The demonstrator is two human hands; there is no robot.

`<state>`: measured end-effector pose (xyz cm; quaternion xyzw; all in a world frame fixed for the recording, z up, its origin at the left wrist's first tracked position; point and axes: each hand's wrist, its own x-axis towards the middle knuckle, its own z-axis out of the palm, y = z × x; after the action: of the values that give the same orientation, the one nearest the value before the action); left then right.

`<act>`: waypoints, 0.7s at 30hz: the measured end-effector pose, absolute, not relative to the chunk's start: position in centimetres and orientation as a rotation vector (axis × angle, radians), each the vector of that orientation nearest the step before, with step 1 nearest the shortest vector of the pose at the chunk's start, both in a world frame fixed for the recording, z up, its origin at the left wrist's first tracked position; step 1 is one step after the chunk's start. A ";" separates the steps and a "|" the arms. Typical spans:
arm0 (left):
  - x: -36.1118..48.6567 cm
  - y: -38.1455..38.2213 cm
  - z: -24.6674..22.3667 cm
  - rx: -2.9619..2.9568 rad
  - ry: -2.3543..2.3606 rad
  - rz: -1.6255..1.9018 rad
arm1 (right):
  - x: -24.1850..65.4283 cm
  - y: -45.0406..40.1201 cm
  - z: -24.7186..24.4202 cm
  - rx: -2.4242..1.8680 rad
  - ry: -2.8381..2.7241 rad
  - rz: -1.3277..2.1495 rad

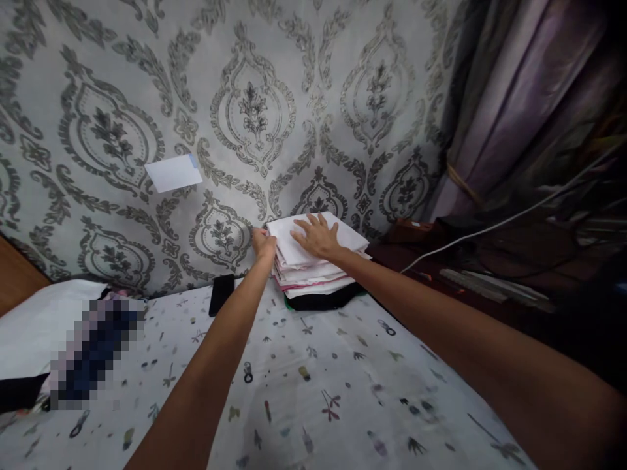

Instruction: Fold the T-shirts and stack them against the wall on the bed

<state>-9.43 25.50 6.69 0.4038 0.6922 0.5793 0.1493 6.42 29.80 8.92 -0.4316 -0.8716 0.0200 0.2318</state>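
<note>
A stack of folded clothes [321, 271] lies at the far edge of the bed, against the wall. White pieces make up most of it, with a pink edge among them and a black piece with a bit of green at the bottom. My right hand [317, 236] rests flat on the folded white cloth [343, 230] at the top, its fingers spread. At the stack's left side, my left hand [264, 243] has its fingers bent around the edge of that top cloth. Part of those fingers is hidden.
The bed's patterned sheet [284, 365] spreads below. A black flat object [222, 295] lies left of the stack. White cloth [44, 320] and dark clothes, partly blurred, lie at left. A white cable [470, 238] crosses the cluttered right side by a tied curtain [504, 98].
</note>
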 end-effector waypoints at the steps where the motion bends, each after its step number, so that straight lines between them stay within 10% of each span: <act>1: -9.4 25.4 6.7 1.129 2.017 1.677 | 5.7 29.7 8.6 -1.216 -2.432 0.087; 14: -11.6 5.4 1.4 1.271 2.186 1.451 | 3.6 30.7 6.4 -1.214 -2.430 0.226; 21: -24.3 -11.5 5.9 1.302 2.988 0.743 | 3.7 28.7 7.5 -1.150 -2.445 0.049</act>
<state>-24.31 -11.49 5.94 0.3876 0.8892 0.2211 -0.1008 3.66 28.65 7.48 -0.4154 -0.8831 0.0177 0.2176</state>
